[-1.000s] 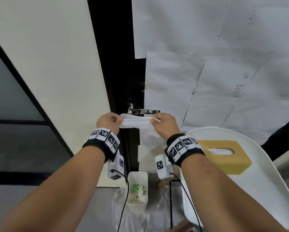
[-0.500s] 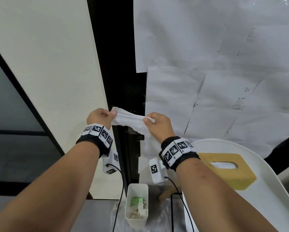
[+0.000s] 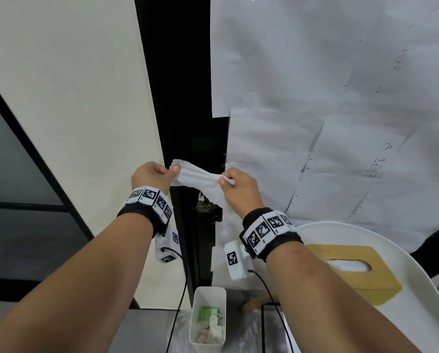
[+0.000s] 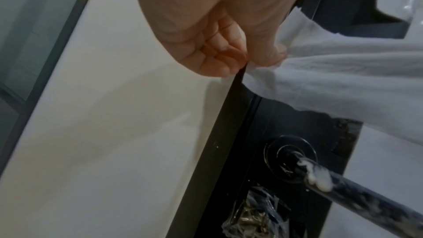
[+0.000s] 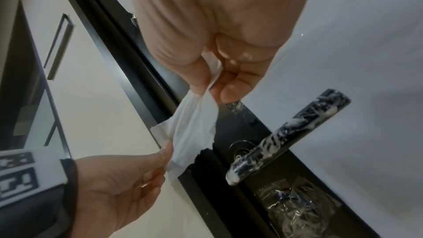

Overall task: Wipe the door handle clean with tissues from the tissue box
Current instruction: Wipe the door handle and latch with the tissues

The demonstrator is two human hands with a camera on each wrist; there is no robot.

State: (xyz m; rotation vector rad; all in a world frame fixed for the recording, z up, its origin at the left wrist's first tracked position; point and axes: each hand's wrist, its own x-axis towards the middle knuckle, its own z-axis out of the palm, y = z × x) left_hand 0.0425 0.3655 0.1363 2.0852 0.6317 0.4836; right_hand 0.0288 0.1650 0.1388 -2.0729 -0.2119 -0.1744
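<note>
Both hands stretch one white tissue (image 3: pixel 200 178) between them in front of the dark door edge. My left hand (image 3: pixel 152 175) pinches its left end between thumb and fingers (image 4: pixel 263 57). My right hand (image 3: pixel 238 187) pinches the right end (image 5: pixel 213 88), and the rest of the tissue hangs below it. The black door handle (image 5: pixel 288 137) sits just below the tissue, apart from it, streaked with white foam (image 4: pixel 320 178). In the head view the handle is hidden behind the tissue. The yellow tissue box (image 3: pixel 353 271) stands on a white table (image 3: pixel 429 314) at the right.
A white bin (image 3: pixel 208 322) with used tissues stands on the floor below the hands. White paper sheets (image 3: pixel 315 98) cover the door. A plastic-wrapped lock (image 5: pixel 295 204) sits under the handle. A cream wall (image 3: pixel 73 98) and a glass panel lie to the left.
Both hands have lifted the stretched tissue from handle height to above the handle. The left end now sits a little higher than the right.
</note>
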